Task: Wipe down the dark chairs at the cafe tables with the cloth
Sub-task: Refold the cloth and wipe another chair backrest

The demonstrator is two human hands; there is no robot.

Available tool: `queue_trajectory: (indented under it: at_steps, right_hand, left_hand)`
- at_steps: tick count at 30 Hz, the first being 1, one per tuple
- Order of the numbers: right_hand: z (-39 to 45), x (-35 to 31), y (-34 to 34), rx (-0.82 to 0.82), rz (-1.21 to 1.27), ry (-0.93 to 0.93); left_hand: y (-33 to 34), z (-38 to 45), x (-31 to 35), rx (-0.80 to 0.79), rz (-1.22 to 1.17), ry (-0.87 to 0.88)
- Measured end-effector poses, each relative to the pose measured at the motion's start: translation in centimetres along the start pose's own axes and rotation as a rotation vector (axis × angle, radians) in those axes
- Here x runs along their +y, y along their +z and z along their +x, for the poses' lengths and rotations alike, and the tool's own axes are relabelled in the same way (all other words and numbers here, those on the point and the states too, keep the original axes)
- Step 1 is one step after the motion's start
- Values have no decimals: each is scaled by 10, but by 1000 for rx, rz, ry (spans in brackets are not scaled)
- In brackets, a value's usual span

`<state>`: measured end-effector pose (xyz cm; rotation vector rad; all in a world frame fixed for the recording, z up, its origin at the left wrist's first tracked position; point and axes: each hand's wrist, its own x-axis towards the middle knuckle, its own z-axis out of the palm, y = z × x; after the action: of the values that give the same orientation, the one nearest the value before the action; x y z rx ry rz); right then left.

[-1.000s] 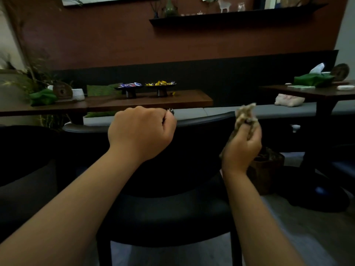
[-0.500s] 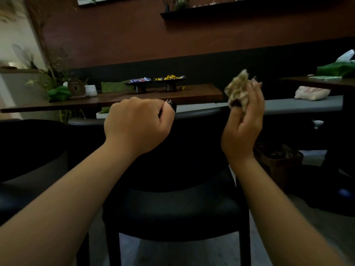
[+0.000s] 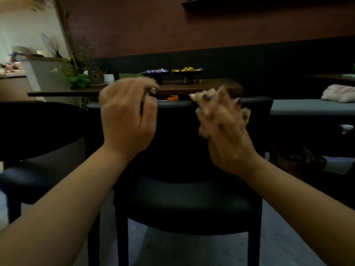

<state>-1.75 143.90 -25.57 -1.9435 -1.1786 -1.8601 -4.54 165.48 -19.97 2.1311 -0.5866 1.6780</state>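
A dark chair (image 3: 184, 198) with a padded seat stands straight ahead, its curved back facing me. My left hand (image 3: 126, 120) is curled over the top rail of the chair's back, left of centre. My right hand (image 3: 228, 135) grips a crumpled beige cloth (image 3: 203, 96) and holds it against the upper right of the chair's back, just under the rail. Both hands are motion-blurred. A second dark chair (image 3: 38, 131) stands to the left, partly cut off.
Behind the chair is a wooden table (image 3: 201, 89) with two dark stands of wrapped sweets (image 3: 186, 72), a green cloth and a plant. A grey bench (image 3: 307, 106) runs along the wall. A brown basket (image 3: 295, 160) sits on the floor at right.
My right hand came down from above the rail and moved left, bringing the cloth onto the chair's back. The view shifted closer and lower; my left hand stayed at the top rail.
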Motion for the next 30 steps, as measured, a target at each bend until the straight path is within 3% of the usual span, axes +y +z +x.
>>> queue_trajectory:
  at_steps: [4,6,12,14,16,18,21,23,25,30]
  right_hand:
    - [-33,-11,-1,-424,29,-518]
    - [-28,-14,-6,-551,39,-630]
    - [31,-17,-3,-198,-3,-327]
    - [13,-28,4,-313,30,-358]
    - [-11,-39,7,-609,96,-462]
    - [-21,-46,7,-769,24,-551]
    - [4,-49,12,-588,110,-421]
    - [33,-51,16,-372,63,-330]
    - [39,-54,21,-281,18,-320]
    - [-2,-67,23,-765,16,-495]
  left_hand:
    - [-2,-9,-31,46,-110,-208]
    - [-1,-11,-35,50,-136,-197]
    - [-8,-21,-55,-48,-180,-64]
    - [-10,-28,-68,-91,-180,-33]
    - [-12,-35,-83,-111,-185,-69]
    - [-10,-41,-94,-107,-189,-104]
    - [-6,-45,-101,-81,-174,-95]
    - [-4,-45,-102,-60,-171,-93]
    - [-3,-45,-102,-39,-182,-93]
    - [-2,-46,-99,1,-199,-87]
